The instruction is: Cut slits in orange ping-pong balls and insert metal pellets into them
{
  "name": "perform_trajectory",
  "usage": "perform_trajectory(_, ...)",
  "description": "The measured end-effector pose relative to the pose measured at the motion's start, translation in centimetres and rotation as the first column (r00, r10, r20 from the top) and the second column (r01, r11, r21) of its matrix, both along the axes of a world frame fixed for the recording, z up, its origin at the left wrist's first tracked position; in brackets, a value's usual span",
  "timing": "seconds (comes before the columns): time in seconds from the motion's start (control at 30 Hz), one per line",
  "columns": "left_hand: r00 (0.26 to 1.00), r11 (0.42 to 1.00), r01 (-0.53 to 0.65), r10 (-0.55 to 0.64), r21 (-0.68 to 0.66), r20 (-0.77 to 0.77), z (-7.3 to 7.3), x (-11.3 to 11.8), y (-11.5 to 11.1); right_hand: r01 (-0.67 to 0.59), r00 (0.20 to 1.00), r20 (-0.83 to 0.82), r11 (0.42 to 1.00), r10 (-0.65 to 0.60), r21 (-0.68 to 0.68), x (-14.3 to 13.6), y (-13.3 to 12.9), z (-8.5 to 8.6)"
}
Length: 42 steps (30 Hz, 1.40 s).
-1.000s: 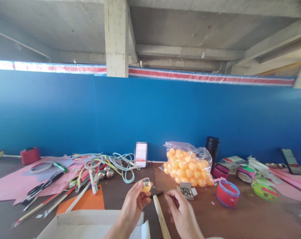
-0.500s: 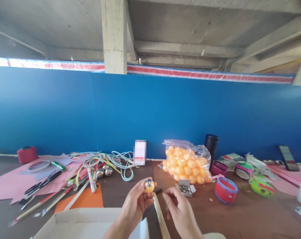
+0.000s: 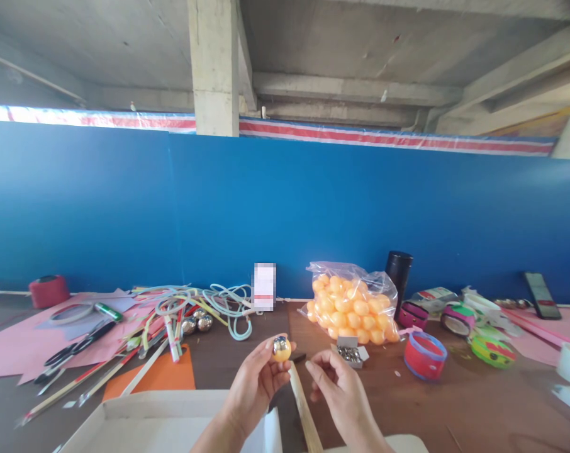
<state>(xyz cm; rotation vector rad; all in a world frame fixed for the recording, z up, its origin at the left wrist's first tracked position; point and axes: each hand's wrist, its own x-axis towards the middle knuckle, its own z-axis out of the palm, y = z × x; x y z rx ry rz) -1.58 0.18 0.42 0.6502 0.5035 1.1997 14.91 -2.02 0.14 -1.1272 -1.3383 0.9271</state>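
Over the table, my left hand [image 3: 259, 377] is closed around a small shiny ball [image 3: 282, 348], silver above and yellow-orange below. The fingertips grip its sides. To the right, my right hand [image 3: 335, 382] has thumb and index finger pinched together; whatever may be between them is too small to make out. Just beyond that hand stands an open little box of small metal pieces [image 3: 350, 353]. Behind it sits a clear plastic bag of orange balls [image 3: 351, 308]. A wooden handle [image 3: 304, 406] with a dark end lies between my hands.
A white box tray [image 3: 162, 402] is at the front left. Scissors [image 3: 72, 349], coiled pale-blue tubing [image 3: 228, 302] and shiny metal balls [image 3: 197, 322] clutter the left. A black cylinder [image 3: 399, 277], a red-and-blue tape roll [image 3: 425, 355] and a phone [image 3: 542, 296] are on the right.
The whole view has shifted slightly. Both hands keep nearly the same pose, and the ball stays in my left hand.
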Motion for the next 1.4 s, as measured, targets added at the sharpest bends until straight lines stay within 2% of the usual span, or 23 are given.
perform_trajectory(0.13,1.0,1.0,0.011,-0.012,0.013,0.003,-0.1,0.0,0.0,-0.02,0.991,-0.136,0.999,0.014,-0.041,0.0,0.3,-0.3)
perform_trajectory(0.23,1.0,1.0,0.014,-0.014,0.013,-0.014,0.0,-0.1,0.0,-0.028,0.986,-0.165,0.999,0.02,-0.046,0.1,0.5,-0.4)
perform_trajectory(0.5,1.0,1.0,0.017,-0.016,0.023,-0.021,-0.2,0.0,0.3,0.042,0.992,0.112,0.997,-0.05,0.072,0.2,0.1,-0.7)
perform_trajectory(0.67,1.0,1.0,0.009,-0.009,0.015,-0.023,0.0,0.0,0.2,0.058,0.98,0.187,0.997,-0.068,0.058,0.2,0.2,-1.0)
perform_trajectory(0.77,1.0,1.0,0.008,-0.007,0.016,-0.023,0.2,0.1,0.0,0.04,0.989,0.141,0.999,-0.042,0.023,0.2,0.5,-1.2)
perform_trajectory(1.1,1.0,1.0,0.018,-0.018,0.014,-0.025,0.3,0.0,-0.1,-0.037,0.984,-0.175,0.992,0.016,-0.12,0.2,1.1,-1.1)
perform_trajectory(1.23,0.999,0.999,0.024,-0.024,0.026,-0.025,0.2,-0.1,-0.1,-0.048,0.986,-0.162,0.991,0.028,-0.124,0.4,1.0,-1.2)
perform_trajectory(1.4,0.999,0.999,0.04,-0.039,0.028,-0.028,0.2,0.0,-0.3,0.007,1.0,-0.01,0.997,-0.008,-0.081,0.5,1.0,-1.6)
